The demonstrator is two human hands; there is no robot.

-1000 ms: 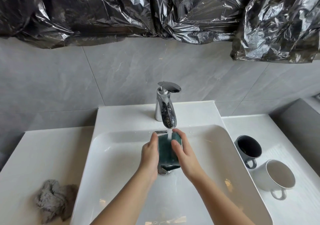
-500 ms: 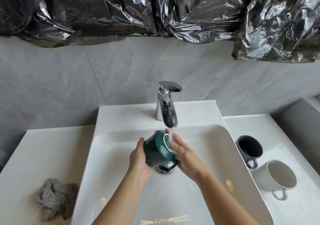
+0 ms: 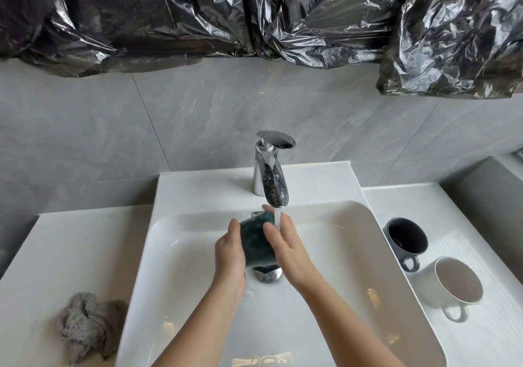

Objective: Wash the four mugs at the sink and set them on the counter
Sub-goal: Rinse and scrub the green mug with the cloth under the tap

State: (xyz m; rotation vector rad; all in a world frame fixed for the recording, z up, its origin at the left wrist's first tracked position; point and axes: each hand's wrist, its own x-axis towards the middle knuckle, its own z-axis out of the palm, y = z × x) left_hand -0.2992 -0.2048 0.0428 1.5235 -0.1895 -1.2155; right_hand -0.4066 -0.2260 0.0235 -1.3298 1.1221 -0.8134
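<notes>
**Wet green mug held under the tap: a slippery, breakable load**

The green mug (image 3: 256, 243) is held tilted over the sink (image 3: 402, 304), just below the faucet (image 3: 273, 179) and directly above the drain (image 3: 268, 274). It is clasped from its left side by the left hand (image 3: 230, 253), whose grip is closed around the body. The right hand (image 3: 284, 243) is laid flat against the mug's right side, fingers spread, with the water stream (image 3: 277, 219) falling onto it.

The mug is judged to be stiff, fairly heavy glazed ceramic, slick while wet and liable to chip against the hard basin. A full wrap around the body or a hooked handle would be safest; its handle cannot be made out.

To the right of the faucet, a dark mug (image 3: 407, 239) and a white mug (image 3: 455, 284) stand upright on the tabletop (image 3: 481, 344). A fourth mug is not seen.
</notes>
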